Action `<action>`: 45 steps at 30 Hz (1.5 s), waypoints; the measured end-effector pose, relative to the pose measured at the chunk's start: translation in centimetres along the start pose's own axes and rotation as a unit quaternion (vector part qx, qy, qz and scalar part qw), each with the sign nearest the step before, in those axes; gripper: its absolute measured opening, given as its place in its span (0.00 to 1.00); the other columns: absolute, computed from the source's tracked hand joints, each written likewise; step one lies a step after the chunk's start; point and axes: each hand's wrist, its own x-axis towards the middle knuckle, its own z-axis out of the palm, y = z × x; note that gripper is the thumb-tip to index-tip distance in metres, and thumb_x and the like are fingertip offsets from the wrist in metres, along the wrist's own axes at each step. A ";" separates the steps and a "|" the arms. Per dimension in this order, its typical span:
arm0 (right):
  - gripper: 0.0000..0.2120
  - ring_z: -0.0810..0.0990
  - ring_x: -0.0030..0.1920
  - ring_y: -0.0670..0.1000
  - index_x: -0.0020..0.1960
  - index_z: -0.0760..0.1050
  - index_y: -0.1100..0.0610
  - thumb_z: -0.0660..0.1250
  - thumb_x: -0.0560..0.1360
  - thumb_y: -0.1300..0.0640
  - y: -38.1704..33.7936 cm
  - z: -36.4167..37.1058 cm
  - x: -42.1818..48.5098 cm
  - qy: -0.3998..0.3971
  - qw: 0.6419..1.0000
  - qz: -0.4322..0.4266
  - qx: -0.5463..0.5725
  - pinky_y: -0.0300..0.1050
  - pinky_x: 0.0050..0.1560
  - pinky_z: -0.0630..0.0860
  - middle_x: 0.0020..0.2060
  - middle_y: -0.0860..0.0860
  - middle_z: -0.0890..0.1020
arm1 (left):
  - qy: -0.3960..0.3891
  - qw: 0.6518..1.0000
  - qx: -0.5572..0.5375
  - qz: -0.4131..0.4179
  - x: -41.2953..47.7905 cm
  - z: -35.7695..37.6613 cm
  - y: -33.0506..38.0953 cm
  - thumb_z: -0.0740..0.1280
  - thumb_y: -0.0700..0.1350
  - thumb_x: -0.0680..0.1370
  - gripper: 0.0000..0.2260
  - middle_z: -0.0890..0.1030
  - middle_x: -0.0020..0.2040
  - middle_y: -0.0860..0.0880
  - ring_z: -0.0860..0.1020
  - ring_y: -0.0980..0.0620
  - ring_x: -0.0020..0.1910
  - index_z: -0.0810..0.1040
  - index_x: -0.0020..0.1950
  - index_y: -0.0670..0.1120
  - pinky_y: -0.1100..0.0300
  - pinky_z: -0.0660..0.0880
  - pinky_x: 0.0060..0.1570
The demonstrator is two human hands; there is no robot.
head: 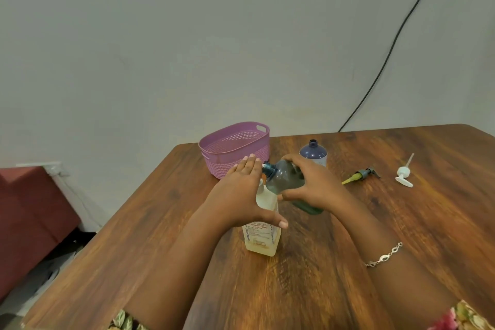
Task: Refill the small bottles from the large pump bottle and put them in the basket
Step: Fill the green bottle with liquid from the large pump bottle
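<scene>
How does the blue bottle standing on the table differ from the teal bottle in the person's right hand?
The blue bottle stands upright on the table, untouched; the teal bottle is tilted, gripped by the right hand. The blue bottle looks dark navy; the teal bottle is see-through green. Both are small, with narrow necks.

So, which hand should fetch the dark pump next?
Right hand, probably: the dark pump lies on its side of the table, though it must first set down the tilted teal bottle. The left hand steadies the clear bottle.
</scene>
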 end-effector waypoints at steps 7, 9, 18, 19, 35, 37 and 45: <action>0.36 0.72 0.59 0.50 0.69 0.62 0.49 0.74 0.66 0.51 0.1 0.4 -0.3 -0.016 1.000 0.006 -0.010 0.44 0.53 0.72 0.63 0.50 0.72 | -0.005 0.999 0.043 0.002 0.0 0.6 0.1 0.67 0.67 0.68 0.52 0.42 0.77 0.46 0.43 0.51 0.76 0.40 0.77 0.43 0.59 0.43 0.71; 0.36 0.72 0.59 0.51 0.69 0.62 0.49 0.75 0.65 0.50 0.0 0.2 -0.2 -0.014 1.000 0.005 -0.019 0.48 0.56 0.73 0.63 0.50 0.72 | -0.011 0.999 0.043 0.001 -0.1 0.5 0.1 0.67 0.66 0.68 0.52 0.41 0.77 0.46 0.42 0.50 0.76 0.40 0.76 0.43 0.59 0.42 0.71; 0.35 0.72 0.59 0.51 0.69 0.61 0.49 0.74 0.67 0.51 -0.6 -0.4 -0.2 -0.008 1.000 0.001 -0.022 0.46 0.56 0.73 0.63 0.51 0.71 | -0.006 1.000 -0.001 -0.016 0.3 -0.3 -0.4 0.67 0.65 0.68 0.49 0.45 0.78 0.48 0.44 0.51 0.76 0.44 0.77 0.45 0.58 0.44 0.72; 0.36 0.72 0.59 0.51 0.69 0.62 0.49 0.74 0.66 0.51 -0.5 -0.3 -0.2 -0.008 1.000 0.003 -0.023 0.47 0.56 0.74 0.63 0.51 0.72 | -0.010 1.000 0.001 -0.015 0.4 -0.4 -0.4 0.68 0.65 0.68 0.49 0.46 0.78 0.48 0.45 0.51 0.76 0.45 0.77 0.45 0.57 0.45 0.72; 0.37 0.72 0.60 0.51 0.70 0.62 0.47 0.75 0.65 0.50 0.7 -0.2 -0.1 0.006 1.000 -0.004 0.002 0.47 0.56 0.73 0.64 0.49 0.72 | -0.010 1.000 0.012 -0.019 0.7 -0.5 -0.3 0.66 0.65 0.68 0.49 0.44 0.77 0.48 0.43 0.51 0.76 0.43 0.77 0.46 0.57 0.46 0.72; 0.37 0.72 0.60 0.51 0.70 0.62 0.47 0.74 0.65 0.49 0.9 0.0 0.0 0.004 1.000 -0.006 0.005 0.48 0.56 0.73 0.64 0.49 0.71 | -0.005 1.000 0.023 -0.015 0.8 -0.2 -0.3 0.67 0.66 0.68 0.49 0.44 0.77 0.48 0.44 0.51 0.76 0.43 0.77 0.46 0.57 0.46 0.72; 0.35 0.74 0.57 0.51 0.66 0.65 0.46 0.75 0.62 0.49 0.9 0.8 0.1 0.020 1.000 0.001 0.008 0.54 0.55 0.75 0.60 0.47 0.74 | 0.004 0.999 0.036 -0.014 0.6 0.7 -0.3 0.67 0.66 0.68 0.50 0.44 0.77 0.49 0.45 0.52 0.76 0.43 0.77 0.46 0.57 0.46 0.72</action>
